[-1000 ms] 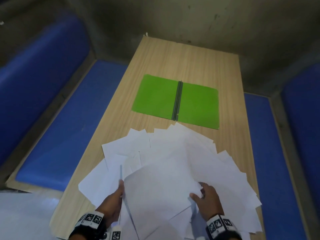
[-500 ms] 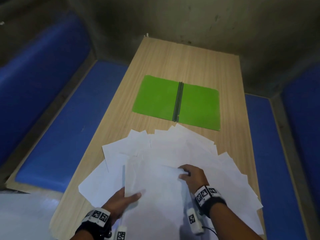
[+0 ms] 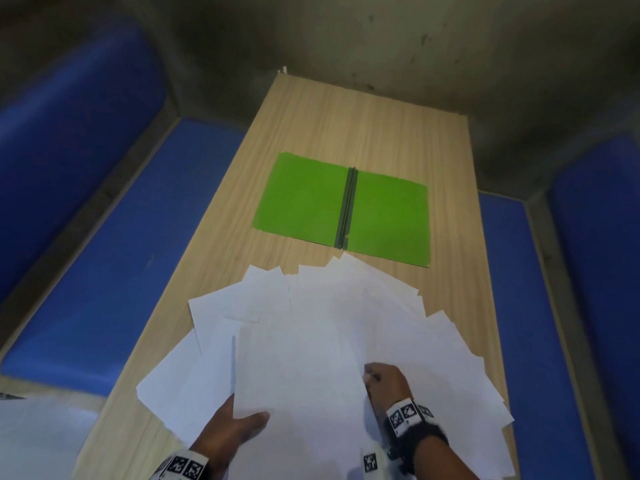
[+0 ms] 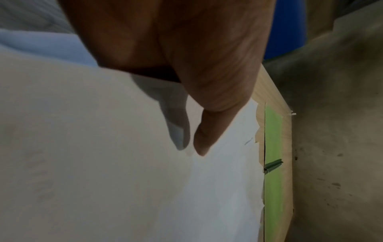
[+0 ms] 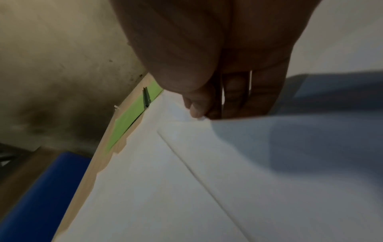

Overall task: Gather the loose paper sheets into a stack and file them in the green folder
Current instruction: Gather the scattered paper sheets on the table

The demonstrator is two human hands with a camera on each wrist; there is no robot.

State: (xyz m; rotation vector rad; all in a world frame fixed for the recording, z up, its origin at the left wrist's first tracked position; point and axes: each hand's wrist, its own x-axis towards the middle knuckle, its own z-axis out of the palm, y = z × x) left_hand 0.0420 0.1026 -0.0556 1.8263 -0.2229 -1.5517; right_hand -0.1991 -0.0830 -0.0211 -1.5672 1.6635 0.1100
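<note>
White paper sheets (image 3: 349, 306) lie fanned across the near half of the wooden table (image 3: 346, 116). A small bundle of sheets (image 3: 301, 375) sits on top of the fan. My left hand (image 3: 242, 424) holds its near left edge, thumb (image 4: 202, 144) on top and fingers hidden beneath. My right hand (image 3: 372, 377) pinches the bundle's right edge between thumb and curled fingers (image 5: 234, 98). The green folder (image 3: 301, 199) lies open and flat beyond the papers, with a dark spine strip (image 3: 347, 206) down its middle. Nothing lies in it.
Blue padded benches run along the left (image 3: 104, 271) and right (image 3: 502, 306) of the table. A stained grey wall (image 3: 381, 36) closes the far end. Some sheets overhang the table's near right edge (image 3: 498, 427).
The bundle, raised a second ago, now lies flatter on the fan. My right hand reached out along its right edge, then drew back a little. My left thumb came over the sheet.
</note>
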